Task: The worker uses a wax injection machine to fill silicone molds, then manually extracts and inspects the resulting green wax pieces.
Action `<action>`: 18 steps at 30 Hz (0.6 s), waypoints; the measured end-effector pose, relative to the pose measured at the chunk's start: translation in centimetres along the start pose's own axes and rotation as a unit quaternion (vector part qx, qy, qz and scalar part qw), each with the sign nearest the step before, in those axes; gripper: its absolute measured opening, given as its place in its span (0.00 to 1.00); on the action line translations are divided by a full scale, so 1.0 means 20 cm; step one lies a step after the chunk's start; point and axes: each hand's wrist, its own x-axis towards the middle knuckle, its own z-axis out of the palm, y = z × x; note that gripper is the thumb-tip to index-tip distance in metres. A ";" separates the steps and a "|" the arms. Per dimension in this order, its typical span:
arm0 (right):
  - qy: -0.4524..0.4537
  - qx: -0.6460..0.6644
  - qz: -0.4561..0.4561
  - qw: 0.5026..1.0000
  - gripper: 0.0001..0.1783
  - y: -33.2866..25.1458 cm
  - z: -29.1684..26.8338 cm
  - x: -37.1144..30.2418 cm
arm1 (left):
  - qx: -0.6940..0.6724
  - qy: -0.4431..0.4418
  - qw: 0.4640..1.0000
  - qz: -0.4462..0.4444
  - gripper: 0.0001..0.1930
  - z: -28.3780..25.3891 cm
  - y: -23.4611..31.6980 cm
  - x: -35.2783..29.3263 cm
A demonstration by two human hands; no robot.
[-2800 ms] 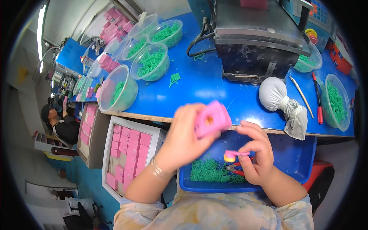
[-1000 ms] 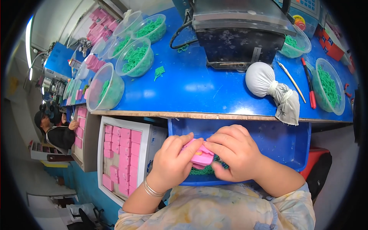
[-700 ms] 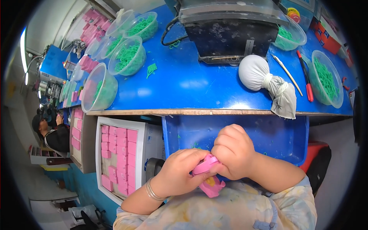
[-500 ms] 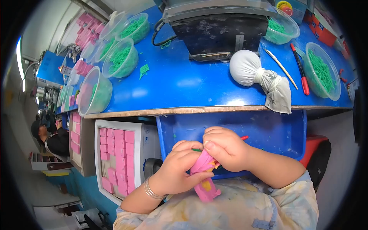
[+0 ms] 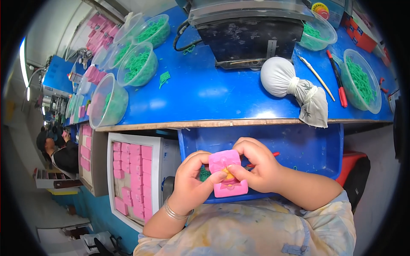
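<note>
A pink, rubbery block that looks like a silicone mould is held between my two hands, its slit or recess spread apart. A yellow-orange piece shows in its middle. My left hand grips the left side, thumb pressed by the yellow piece. On the other side my right hand holds the block with its thumb at the same spot. A thin red tool shows behind my right fingers; whether they hold it, I cannot tell. Beneath the hands is a blue tray with green strands.
On the blue table stand clear bowls of green strands, a tied white cloth bag, a brush, a red-and-black pen and a black machine. A white-framed box holds pink blocks. Another person sits far left.
The pink mould was twisted and squeezed between my hands; now it is turned upright, spread out, with both thumbs at its middle. My right hand has moved slightly lower around it.
</note>
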 end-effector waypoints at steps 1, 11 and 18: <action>-0.001 0.000 -0.001 1.000 0.11 0.00 0.01 0.00 | 0.000 0.002 1.000 0.000 0.14 0.00 0.00 0.00; -0.140 0.141 0.242 0.950 0.17 -0.01 0.02 0.01 | -0.273 0.055 0.958 -0.070 0.10 0.06 0.01 0.05; -0.168 0.019 0.202 0.965 0.19 -0.01 0.00 0.02 | -0.362 0.032 0.921 -0.138 0.09 0.03 -0.04 0.07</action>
